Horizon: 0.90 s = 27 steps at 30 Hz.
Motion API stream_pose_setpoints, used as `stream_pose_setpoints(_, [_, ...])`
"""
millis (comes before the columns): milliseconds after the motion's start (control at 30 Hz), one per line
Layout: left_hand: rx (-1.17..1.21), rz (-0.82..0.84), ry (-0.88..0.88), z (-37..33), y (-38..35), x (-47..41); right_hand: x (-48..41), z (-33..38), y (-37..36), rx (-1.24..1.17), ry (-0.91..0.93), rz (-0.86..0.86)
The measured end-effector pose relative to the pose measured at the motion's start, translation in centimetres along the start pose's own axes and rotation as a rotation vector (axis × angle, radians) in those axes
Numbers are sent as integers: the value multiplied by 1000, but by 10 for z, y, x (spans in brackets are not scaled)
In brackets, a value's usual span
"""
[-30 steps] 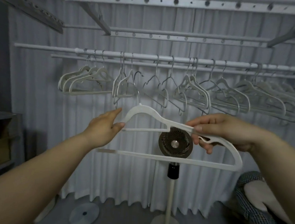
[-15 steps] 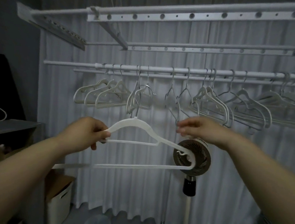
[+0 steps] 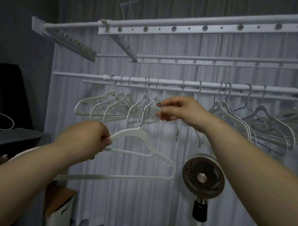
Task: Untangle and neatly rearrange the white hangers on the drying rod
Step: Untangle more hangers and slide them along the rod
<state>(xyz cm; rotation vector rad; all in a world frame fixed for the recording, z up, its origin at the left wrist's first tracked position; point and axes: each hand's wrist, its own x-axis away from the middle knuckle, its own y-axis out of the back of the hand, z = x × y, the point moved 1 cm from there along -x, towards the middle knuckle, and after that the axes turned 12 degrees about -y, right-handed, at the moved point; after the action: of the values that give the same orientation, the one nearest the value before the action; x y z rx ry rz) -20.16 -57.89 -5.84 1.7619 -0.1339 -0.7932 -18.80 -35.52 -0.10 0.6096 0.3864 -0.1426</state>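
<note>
My left hand (image 3: 87,138) grips the loose white hanger (image 3: 135,135) at its left shoulder, fingers curled round it. My right hand (image 3: 178,109) pinches the tip of its metal hook (image 3: 151,102). The hanger is tilted and below the drying rod (image 3: 173,82), not on it, in front of the left bunch of hung hangers (image 3: 109,104). The fan (image 3: 203,177) is at lower right.

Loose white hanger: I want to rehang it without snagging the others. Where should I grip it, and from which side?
Probably grip the loose hanger at its left shoulder, from the left, as the left hand does: the hook opens rightward, so leave that side free for the rod.
</note>
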Motion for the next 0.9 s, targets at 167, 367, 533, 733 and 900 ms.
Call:
stream_pose_setpoints(167, [-34, -2, 5, -18, 2, -21, -26, -10, 15, -88, 32, -64])
stream_pose_setpoints(367, [-99, -34, 88, -41, -1, -51, -55, -30, 36, 91, 45, -105])
stream_pose_setpoints(533, [-181, -93, 140, -54, -3, -78, -73, -65, 48, 571, -9, -154])
stream_pose_setpoints(733, [-280, -165, 164, -69, -14, -112, -84, -90, 57, 882, 84, -221])
stream_pose_setpoints(900, [-373, -158, 198, -68, -25, -134, -96, -89, 44, 961, 256, -185])
